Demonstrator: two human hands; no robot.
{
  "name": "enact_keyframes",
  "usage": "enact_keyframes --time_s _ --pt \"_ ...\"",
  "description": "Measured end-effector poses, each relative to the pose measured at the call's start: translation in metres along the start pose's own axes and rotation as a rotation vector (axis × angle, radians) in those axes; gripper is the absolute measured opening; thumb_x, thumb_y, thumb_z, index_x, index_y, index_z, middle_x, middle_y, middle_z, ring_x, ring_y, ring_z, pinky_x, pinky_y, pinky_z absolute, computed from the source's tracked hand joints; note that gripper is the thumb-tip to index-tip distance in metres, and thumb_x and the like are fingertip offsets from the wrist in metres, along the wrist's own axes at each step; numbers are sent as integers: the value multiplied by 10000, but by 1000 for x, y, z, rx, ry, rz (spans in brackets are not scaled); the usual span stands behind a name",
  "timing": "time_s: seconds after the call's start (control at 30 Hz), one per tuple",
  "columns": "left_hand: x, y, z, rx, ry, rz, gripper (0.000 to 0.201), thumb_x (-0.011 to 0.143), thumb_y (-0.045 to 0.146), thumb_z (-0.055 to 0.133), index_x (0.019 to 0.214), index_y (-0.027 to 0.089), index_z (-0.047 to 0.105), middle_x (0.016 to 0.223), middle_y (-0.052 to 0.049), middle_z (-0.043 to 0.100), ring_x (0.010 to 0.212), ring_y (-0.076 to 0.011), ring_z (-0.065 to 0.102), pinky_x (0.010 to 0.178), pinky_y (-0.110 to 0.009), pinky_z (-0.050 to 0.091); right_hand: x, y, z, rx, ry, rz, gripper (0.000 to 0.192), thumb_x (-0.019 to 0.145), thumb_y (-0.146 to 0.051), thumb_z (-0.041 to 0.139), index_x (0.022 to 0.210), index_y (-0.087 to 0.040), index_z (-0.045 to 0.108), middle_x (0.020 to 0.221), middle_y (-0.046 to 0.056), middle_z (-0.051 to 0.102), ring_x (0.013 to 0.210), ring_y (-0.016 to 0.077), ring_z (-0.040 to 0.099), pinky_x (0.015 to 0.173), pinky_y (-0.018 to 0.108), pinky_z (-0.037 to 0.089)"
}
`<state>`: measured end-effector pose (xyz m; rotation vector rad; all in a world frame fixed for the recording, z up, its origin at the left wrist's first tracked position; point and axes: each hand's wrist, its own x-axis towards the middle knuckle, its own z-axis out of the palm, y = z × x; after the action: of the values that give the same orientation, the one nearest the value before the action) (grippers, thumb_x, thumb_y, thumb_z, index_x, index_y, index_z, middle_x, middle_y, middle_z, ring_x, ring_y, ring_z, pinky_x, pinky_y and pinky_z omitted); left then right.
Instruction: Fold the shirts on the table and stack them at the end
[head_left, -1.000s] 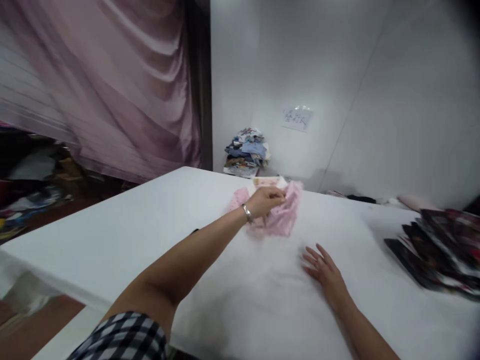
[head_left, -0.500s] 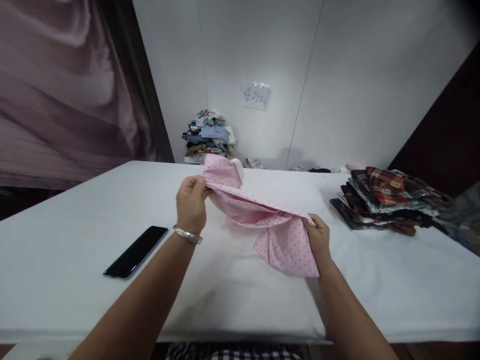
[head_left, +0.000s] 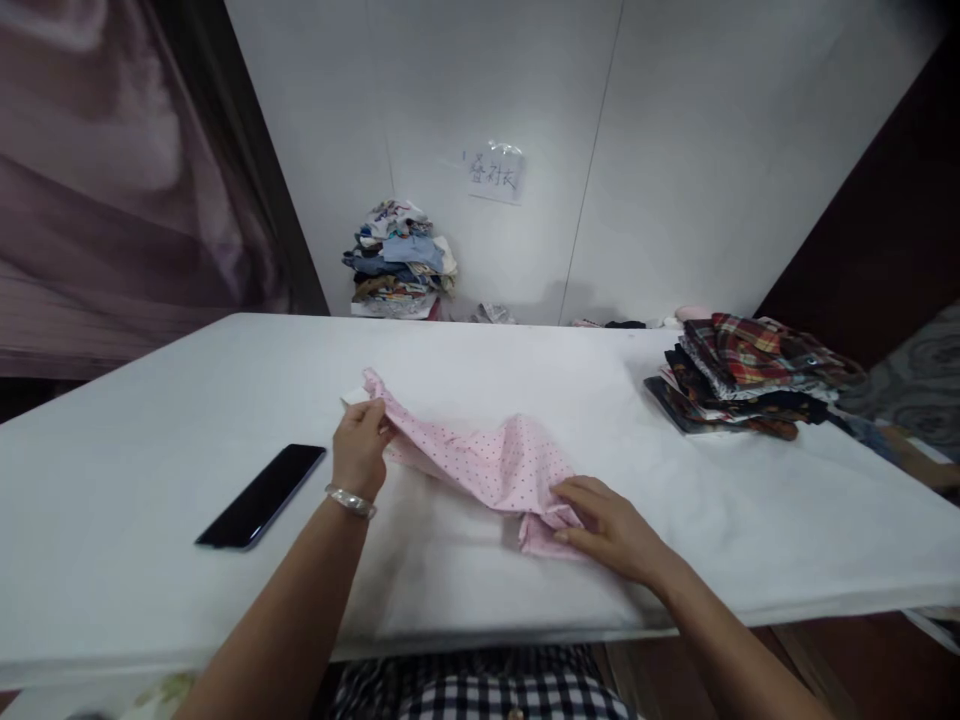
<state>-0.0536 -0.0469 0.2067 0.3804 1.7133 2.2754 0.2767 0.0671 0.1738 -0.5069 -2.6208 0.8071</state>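
A pink shirt (head_left: 480,460) with small dark dots lies bunched and twisted over the middle of the white table. My left hand (head_left: 361,445), wearing a silver bracelet, pinches its far left end and lifts that end slightly. A small white piece shows beside those fingers. My right hand (head_left: 607,525) rests on the shirt's near right end, thumb and fingers apart with cloth between them. Folds hide how the sleeves and collar lie.
A black phone (head_left: 262,497) lies left of my left forearm. Folded shirts (head_left: 742,375) are stacked at the right, plaid on top. Another clothes pile (head_left: 401,260) stands against the wall, near a handwritten sign (head_left: 495,173). The white table (head_left: 150,420) ends close to my body.
The shirt has come down from between my raised hands onto the table. My right hand has lowered, and its fingers have spread. My left hand keeps its pinch, a little lower.
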Motion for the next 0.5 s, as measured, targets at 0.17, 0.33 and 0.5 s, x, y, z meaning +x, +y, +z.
enact_keyframes --time_s 0.17,0.33,0.5 --pt "-2 43 -2 -28 -7 221 186 703 300 673 689 186 527 475 82 436 397 -59 370 364 -181 292 -30 25 5 -40 261 142 271 876 -384 513 1003 -246 710 1069 92 686 989 245 626 855 377 502" --pt "-6 88 23 -122 -98 398 157 761 280 650 731 171 541 519 72 511 381 -57 437 347 -186 321 -16 24 -50 164 625 288 303 834 -449 562 794 -192 717 761 27 691 722 194 633 635 283 497" --pt "-18 141 38 -147 -39 625 113 803 273 626 805 180 561 590 88 534 540 -71 555 504 -225 463 19 -12 -125 32 1137 -10 231 814 -377 643 827 -162 725 770 35 683 717 162 609 668 288 472"
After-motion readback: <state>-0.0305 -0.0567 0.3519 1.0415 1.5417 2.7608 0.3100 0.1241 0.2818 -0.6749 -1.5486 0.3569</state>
